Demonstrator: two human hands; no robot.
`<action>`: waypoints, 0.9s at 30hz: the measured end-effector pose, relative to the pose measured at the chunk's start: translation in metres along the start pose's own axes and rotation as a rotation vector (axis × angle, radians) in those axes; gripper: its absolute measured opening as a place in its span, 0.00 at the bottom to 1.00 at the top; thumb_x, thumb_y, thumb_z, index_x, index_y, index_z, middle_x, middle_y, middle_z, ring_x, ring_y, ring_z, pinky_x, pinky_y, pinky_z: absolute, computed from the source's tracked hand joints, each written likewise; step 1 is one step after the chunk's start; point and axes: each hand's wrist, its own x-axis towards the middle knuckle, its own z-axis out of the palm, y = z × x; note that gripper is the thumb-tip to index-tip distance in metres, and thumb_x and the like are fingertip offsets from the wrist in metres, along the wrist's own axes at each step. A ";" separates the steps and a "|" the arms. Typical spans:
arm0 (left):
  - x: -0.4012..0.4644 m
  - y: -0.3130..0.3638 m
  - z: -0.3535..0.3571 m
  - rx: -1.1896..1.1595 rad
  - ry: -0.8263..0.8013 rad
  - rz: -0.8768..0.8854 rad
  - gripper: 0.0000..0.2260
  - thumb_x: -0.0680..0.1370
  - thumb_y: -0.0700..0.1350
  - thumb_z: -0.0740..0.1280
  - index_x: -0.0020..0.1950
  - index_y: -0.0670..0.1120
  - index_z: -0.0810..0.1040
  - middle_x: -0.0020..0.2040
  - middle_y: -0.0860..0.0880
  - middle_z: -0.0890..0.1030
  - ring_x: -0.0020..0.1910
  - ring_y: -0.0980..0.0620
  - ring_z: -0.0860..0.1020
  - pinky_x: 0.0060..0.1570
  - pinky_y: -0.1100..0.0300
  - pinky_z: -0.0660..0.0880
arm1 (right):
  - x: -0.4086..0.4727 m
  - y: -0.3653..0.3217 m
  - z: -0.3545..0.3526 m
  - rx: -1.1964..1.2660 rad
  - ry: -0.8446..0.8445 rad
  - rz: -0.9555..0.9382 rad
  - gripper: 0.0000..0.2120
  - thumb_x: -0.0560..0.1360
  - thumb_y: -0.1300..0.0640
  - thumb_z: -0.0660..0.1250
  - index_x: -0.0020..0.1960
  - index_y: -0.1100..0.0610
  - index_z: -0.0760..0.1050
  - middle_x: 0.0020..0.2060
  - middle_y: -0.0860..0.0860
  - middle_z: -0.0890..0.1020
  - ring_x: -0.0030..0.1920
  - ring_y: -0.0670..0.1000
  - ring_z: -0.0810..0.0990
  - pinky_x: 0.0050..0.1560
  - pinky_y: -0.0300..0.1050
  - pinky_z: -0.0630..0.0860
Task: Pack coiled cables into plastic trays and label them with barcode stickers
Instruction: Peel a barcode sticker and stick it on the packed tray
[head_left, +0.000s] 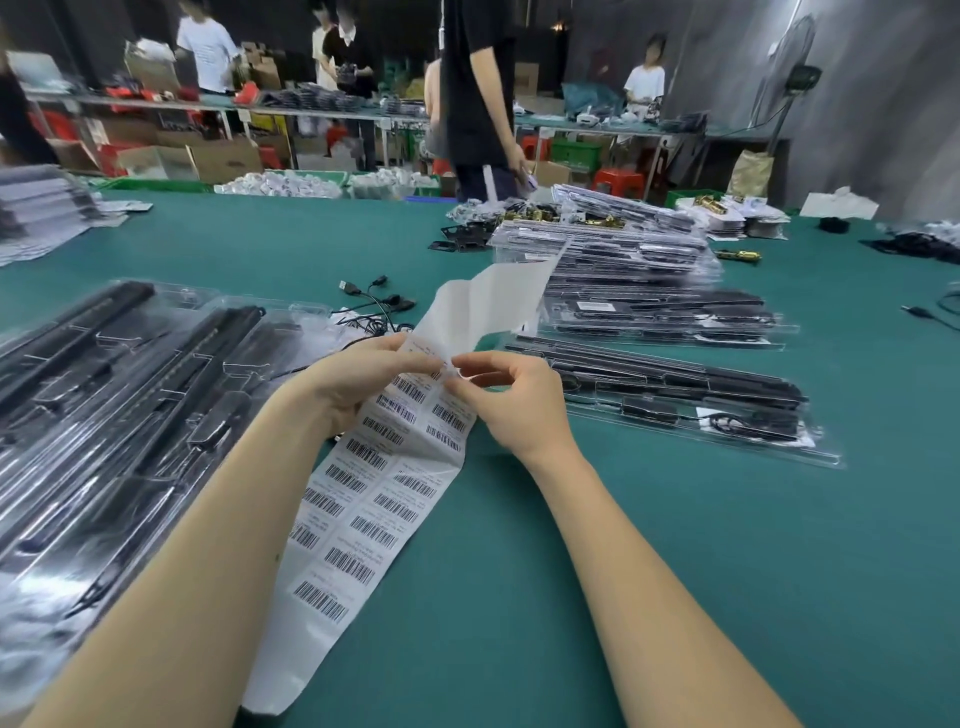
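Over green table (519, 545), sticker strip (363, 499) running near-to-far

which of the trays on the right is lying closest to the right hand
The single clear tray lying flat just beyond the right hand, with black parts inside. The others on the right are in the stack farther back.

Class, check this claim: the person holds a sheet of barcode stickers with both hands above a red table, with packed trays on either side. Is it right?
One thing is wrong: the table is green, not red, as the head view shows. The left hand and right hand do hold the sticker sheet, with trays on either side.
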 end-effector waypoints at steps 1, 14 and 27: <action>0.001 0.000 0.001 0.010 0.021 0.011 0.04 0.79 0.48 0.69 0.49 0.49 0.81 0.47 0.43 0.86 0.40 0.46 0.85 0.38 0.54 0.82 | 0.000 0.000 0.000 -0.012 0.003 -0.014 0.06 0.72 0.54 0.77 0.49 0.52 0.86 0.39 0.42 0.85 0.37 0.37 0.80 0.37 0.27 0.74; 0.004 -0.003 0.005 -0.002 0.162 0.072 0.05 0.77 0.50 0.72 0.44 0.51 0.85 0.43 0.47 0.87 0.37 0.49 0.85 0.34 0.59 0.79 | 0.000 -0.002 0.004 -0.063 0.095 -0.051 0.05 0.70 0.56 0.78 0.45 0.51 0.84 0.38 0.43 0.85 0.39 0.40 0.81 0.41 0.27 0.74; 0.007 -0.001 0.015 -0.069 0.280 0.049 0.08 0.76 0.48 0.72 0.48 0.45 0.85 0.44 0.42 0.87 0.39 0.45 0.84 0.47 0.49 0.81 | -0.013 -0.013 0.021 -0.223 0.325 -0.108 0.07 0.72 0.51 0.77 0.48 0.52 0.87 0.44 0.45 0.87 0.47 0.45 0.85 0.50 0.45 0.81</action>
